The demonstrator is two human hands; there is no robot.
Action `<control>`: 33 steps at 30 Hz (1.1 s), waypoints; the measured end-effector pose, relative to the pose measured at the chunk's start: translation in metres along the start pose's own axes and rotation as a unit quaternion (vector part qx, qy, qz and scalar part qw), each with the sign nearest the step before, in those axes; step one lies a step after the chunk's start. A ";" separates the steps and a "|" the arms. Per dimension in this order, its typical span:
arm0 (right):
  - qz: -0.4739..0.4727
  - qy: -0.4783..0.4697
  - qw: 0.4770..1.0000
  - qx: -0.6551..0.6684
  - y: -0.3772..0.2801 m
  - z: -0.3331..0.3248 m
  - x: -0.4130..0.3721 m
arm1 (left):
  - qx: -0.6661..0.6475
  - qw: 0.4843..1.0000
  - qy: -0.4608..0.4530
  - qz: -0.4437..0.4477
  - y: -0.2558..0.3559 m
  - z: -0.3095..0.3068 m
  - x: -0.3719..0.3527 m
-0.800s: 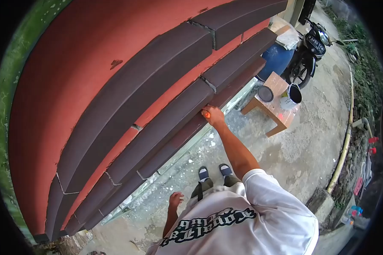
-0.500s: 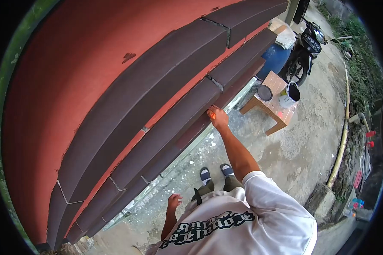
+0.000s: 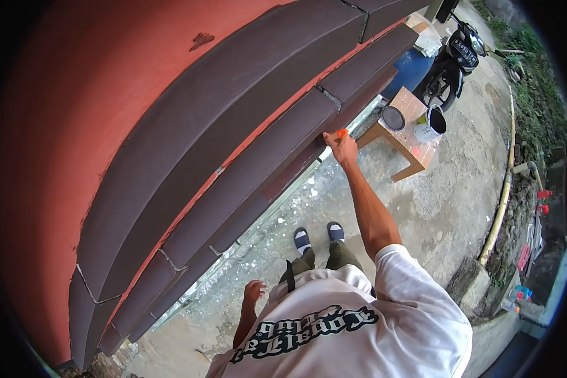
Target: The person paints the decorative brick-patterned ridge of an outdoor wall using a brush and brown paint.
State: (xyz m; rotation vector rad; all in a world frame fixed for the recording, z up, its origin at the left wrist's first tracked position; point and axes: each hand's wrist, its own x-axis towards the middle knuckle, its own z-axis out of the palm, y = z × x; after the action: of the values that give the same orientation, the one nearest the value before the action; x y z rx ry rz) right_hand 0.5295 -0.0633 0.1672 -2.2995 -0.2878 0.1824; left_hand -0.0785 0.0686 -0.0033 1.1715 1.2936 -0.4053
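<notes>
My right hand (image 3: 342,149) is closed round an orange-handled tool (image 3: 340,133), held against the lower edge of the dark brown ledge (image 3: 264,151); the tool's working end is hidden. Low beside my body hangs my left hand (image 3: 254,290), its fingers partly curled and apart, nothing visible in it. Above the ledge is a curved dark brown band (image 3: 189,107) on the red wall (image 3: 107,75). A pot of dark paint (image 3: 429,125) and a round dark lid (image 3: 393,118) rest on a small wooden table (image 3: 387,140) beyond my right hand.
Behind the table are a blue drum (image 3: 412,72) and a parked motorcycle (image 3: 450,69). My sandalled feet stand on paint-spotted concrete (image 3: 283,217). A long bamboo pole (image 3: 499,217) lies along the right side, near a pale pipe (image 3: 528,166).
My right hand has moved up and to the right along the ledge with the orange-handled tool. My left hand has shifted slightly, and the view has changed a little.
</notes>
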 end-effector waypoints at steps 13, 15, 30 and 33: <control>-0.119 0.050 0.989 -0.069 -0.014 0.004 0.015 | -0.001 0.996 0.022 0.090 0.051 -0.008 0.001; -0.162 0.028 0.983 -0.080 -0.009 0.021 0.006 | 0.015 0.996 0.019 0.082 0.044 -0.011 0.002; -0.125 0.022 0.992 -0.026 -0.008 0.001 0.038 | -0.050 0.995 0.068 0.054 0.017 0.028 -0.022; -0.216 -0.023 0.975 -0.050 -0.003 0.027 0.030 | -0.066 0.994 0.074 0.039 0.007 0.046 -0.031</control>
State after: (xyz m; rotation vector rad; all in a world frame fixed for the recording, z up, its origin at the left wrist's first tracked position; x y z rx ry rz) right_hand 0.5515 -0.0343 0.1503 -2.2696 -0.8264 -0.0022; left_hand -0.0580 0.0215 0.0203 1.1535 1.3753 -0.1750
